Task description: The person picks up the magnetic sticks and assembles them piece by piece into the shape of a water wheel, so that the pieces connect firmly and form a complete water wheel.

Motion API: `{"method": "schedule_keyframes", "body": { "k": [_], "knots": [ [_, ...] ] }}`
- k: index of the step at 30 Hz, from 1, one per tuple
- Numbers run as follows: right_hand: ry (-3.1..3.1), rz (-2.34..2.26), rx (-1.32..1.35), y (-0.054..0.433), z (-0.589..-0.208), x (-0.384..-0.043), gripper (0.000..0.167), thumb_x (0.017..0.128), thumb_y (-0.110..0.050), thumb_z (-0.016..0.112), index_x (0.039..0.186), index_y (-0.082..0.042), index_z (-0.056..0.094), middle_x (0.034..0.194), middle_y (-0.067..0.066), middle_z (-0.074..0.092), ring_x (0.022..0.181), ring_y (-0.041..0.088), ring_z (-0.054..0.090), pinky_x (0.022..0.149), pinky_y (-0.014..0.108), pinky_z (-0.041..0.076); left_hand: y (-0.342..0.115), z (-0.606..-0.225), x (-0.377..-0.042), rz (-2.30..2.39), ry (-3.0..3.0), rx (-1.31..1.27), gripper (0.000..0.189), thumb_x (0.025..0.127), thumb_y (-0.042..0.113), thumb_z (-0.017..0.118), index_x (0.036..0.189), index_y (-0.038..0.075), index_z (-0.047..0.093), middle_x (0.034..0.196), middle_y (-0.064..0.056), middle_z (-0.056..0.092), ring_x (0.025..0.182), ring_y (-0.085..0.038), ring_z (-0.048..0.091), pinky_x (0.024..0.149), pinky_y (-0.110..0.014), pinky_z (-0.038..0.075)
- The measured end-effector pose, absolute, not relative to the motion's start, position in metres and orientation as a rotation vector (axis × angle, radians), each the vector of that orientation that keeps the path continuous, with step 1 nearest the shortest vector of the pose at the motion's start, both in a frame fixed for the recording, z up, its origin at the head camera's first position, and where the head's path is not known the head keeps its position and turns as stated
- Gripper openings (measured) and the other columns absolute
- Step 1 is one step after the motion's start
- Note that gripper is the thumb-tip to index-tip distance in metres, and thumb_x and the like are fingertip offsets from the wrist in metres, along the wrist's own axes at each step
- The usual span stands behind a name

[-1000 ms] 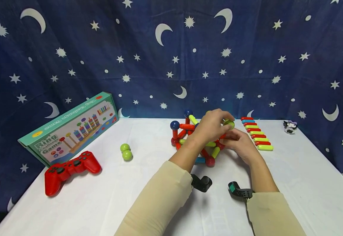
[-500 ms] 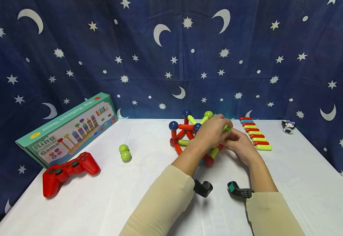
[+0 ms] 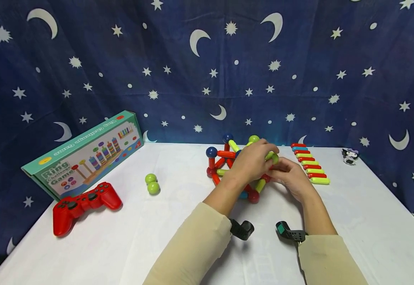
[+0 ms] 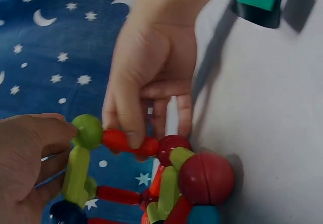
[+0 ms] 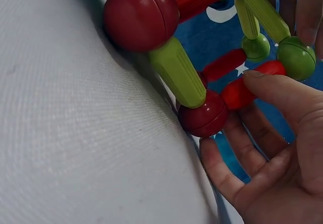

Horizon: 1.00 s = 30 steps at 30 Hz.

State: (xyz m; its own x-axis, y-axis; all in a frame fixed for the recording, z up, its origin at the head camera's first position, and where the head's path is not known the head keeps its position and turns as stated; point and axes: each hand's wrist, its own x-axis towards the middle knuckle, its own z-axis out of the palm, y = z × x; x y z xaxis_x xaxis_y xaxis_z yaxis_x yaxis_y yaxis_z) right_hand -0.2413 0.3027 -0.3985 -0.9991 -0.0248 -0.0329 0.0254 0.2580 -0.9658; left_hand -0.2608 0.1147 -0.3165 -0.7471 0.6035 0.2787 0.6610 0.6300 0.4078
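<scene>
We see the ball-and-stick model [image 3: 226,154] on the worktop [image 3: 135,221], beneath the hands and reaching out to their left; the left hand [image 3: 251,160] grips a green ball [image 4: 87,131] at a corner, while the right hand [image 3: 290,178] pinches the red rod [image 5: 238,94] running from it to a dark red ball [image 5: 204,114]; we judge the parts light, hard and smooth, so apt to slip; the joints are probably the weak point, so we would hold rods near their ends and balls round their widest part, not lift everything by one corner; in the head view the left hand hides the model's middle; both wrist views crop the model; we cannot tell how firmly the joints hold.
</scene>
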Motion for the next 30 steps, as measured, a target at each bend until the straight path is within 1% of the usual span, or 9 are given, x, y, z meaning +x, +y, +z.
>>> {"method": "schedule_keyframes", "body": {
  "k": [5, 8, 13, 16, 19, 21, 26, 28, 30],
  "knots": [
    [2.544, -1.775, -0.039, 0.302, -0.4, -0.242, 0.053, 0.096, -0.025, 0.074, 0.142, -0.004, 0.057, 0.137, 0.014, 0.063, 0.106, 0.004, 0.065, 0.09, 0.019, 0.056, 0.093, -0.319, -0.257, -1.128, -2.507, -0.888, 0.028, 0.101, 0.019, 0.064, 0.127, 0.016, 0.073, 0.125, 0.0, 0.069, 0.114, -0.015, 0.065, 0.099, -0.023, 0.053],
    [2.556, -1.757, -0.02, 0.3, -0.4, -0.243, 0.054, 0.096, -0.024, 0.074, 0.143, -0.003, 0.056, 0.141, 0.021, 0.06, 0.108, 0.008, 0.065, 0.09, 0.02, 0.057, 0.074, -0.326, -0.255, -1.37, -2.242, -0.719, 0.025, 0.1, 0.011, 0.061, 0.119, 0.009, 0.076, 0.116, -0.005, 0.073, 0.104, -0.019, 0.068, 0.094, -0.029, 0.056],
    [2.581, -1.7, 0.018, 0.3, -0.399, -0.243, 0.055, 0.097, -0.026, 0.074, 0.146, -0.008, 0.056, 0.144, 0.021, 0.059, 0.123, 0.025, 0.061, 0.093, 0.02, 0.055, 0.043, -0.343, -0.256, -1.594, -1.969, -0.401, 0.024, 0.097, 0.004, 0.058, 0.113, 0.005, 0.076, 0.105, -0.011, 0.074, 0.096, -0.024, 0.069, 0.089, -0.038, 0.059],
    [2.592, -1.672, 0.041, 0.302, -0.398, -0.242, 0.055, 0.097, -0.027, 0.073, 0.147, -0.009, 0.056, 0.146, 0.02, 0.058, 0.131, 0.032, 0.056, 0.097, 0.022, 0.053, 0.029, -0.35, -0.258, -1.643, -1.952, -0.227, 0.025, 0.095, 0.005, 0.059, 0.113, 0.006, 0.076, 0.107, -0.011, 0.073, 0.099, -0.025, 0.068, 0.09, -0.039, 0.058],
    [2.59, -1.667, 0.051, 0.302, -0.398, -0.241, 0.055, 0.097, -0.027, 0.073, 0.146, -0.008, 0.056, 0.146, 0.02, 0.058, 0.131, 0.033, 0.056, 0.098, 0.023, 0.052, 0.018, -0.353, -0.258, -1.646, -2.022, -0.102, 0.027, 0.093, 0.006, 0.061, 0.116, 0.007, 0.076, 0.11, -0.013, 0.07, 0.101, -0.028, 0.068, 0.09, -0.042, 0.057],
    [2.589, -1.668, 0.047, 0.302, -0.398, -0.241, 0.054, 0.097, -0.026, 0.073, 0.145, -0.007, 0.056, 0.146, 0.021, 0.058, 0.131, 0.033, 0.056, 0.097, 0.023, 0.052, 0.013, -0.354, -0.258, -1.652, -2.132, -0.031, 0.031, 0.092, 0.012, 0.065, 0.121, 0.007, 0.073, 0.111, -0.014, 0.068, 0.1, -0.028, 0.068, 0.086, -0.04, 0.056],
    [2.595, -1.649, 0.025, 0.302, -0.398, -0.241, 0.054, 0.096, -0.024, 0.073, 0.145, -0.006, 0.057, 0.144, 0.022, 0.059, 0.125, 0.031, 0.059, 0.09, 0.018, 0.055, 0.006, -0.359, -0.259, -1.656, -2.426, 0.09, 0.044, 0.095, 0.031, 0.069, 0.132, 0.008, 0.065, 0.1, -0.014, 0.07, 0.085, -0.025, 0.065, 0.067, -0.029, 0.05],
    [2.598, -1.626, 0.008, 0.302, -0.397, -0.24, 0.054, 0.096, -0.024, 0.073, 0.145, -0.006, 0.057, 0.143, 0.022, 0.059, 0.121, 0.029, 0.061, 0.088, 0.02, 0.056, 0.006, -0.361, -0.26, -1.671, -2.437, 0.09, 0.043, 0.096, 0.032, 0.068, 0.131, 0.008, 0.066, 0.095, -0.014, 0.073, 0.082, -0.024, 0.066, 0.064, -0.026, 0.05],
    [2.59, -1.601, -0.016, 0.303, -0.396, -0.24, 0.054, 0.096, -0.024, 0.073, 0.144, -0.005, 0.057, 0.14, 0.022, 0.06, 0.116, 0.027, 0.063, 0.088, 0.023, 0.057, 0.007, -0.363, -0.261, -1.686, -2.412, 0.073, 0.04, 0.097, 0.031, 0.067, 0.13, 0.007, 0.068, 0.095, -0.013, 0.074, 0.082, -0.024, 0.068, 0.065, -0.026, 0.052]
  ]
}}
